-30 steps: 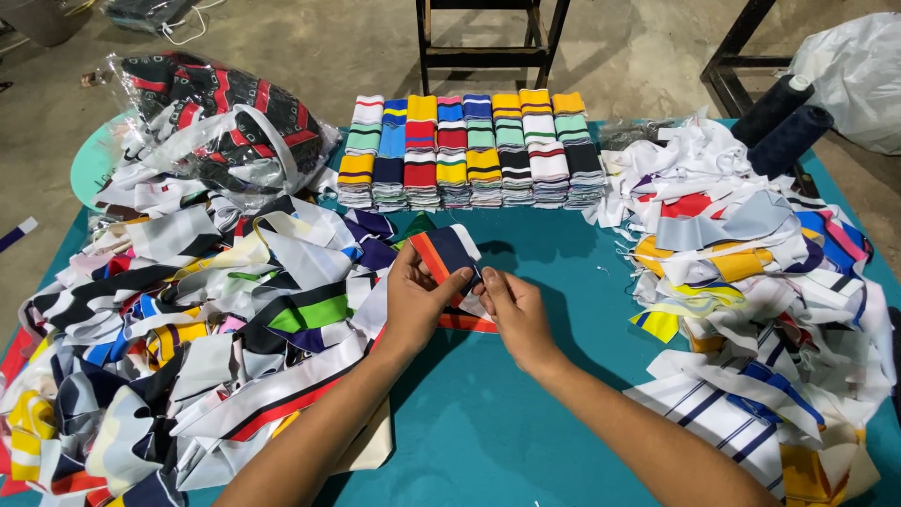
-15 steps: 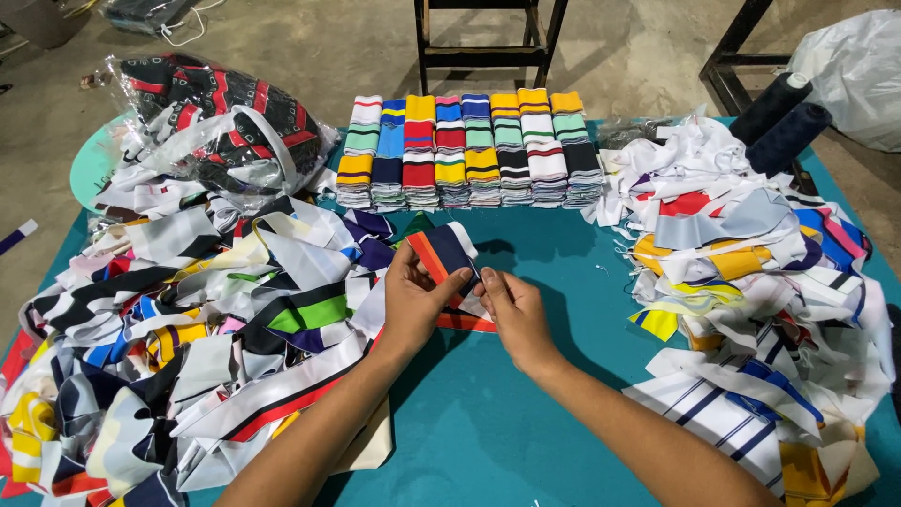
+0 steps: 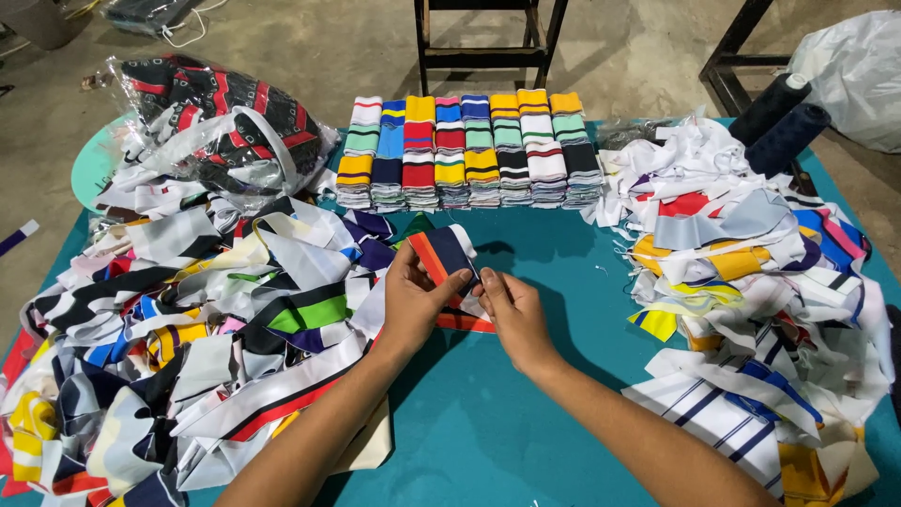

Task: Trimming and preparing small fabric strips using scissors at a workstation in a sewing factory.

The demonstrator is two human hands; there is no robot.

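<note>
- Two hands are at work: the left hand (image 3: 413, 300) and the right hand (image 3: 514, 314), close together near the middle of the teal table (image 3: 526, 432).
- One striped cloth strip (image 3: 446, 255) sits between them. It is dark navy with an orange-red band and a white edge, folded over, its top end standing up toward 12 o'clock and its lower end lying flat on the table under the hands.
- The left hand's thumb and fingers are closed on the strip from its 9 o'clock side; the right hand's fingertips pinch its edge at 3 o'clock.
- Two loose heaps of cloth scraps: one pile (image 3: 188, 338) at 9 o'clock of the hands, another pile (image 3: 751, 282) at 3 o'clock.
- At 12 o'clock, one row of eight neat stacks (image 3: 469, 155) of folded striped pieces.
- One clear plastic bag (image 3: 221, 117) of dark patterned cloth lies at 10 o'clock.
- Two dark thread spools (image 3: 779, 117) stand at 2 o'clock.
</note>
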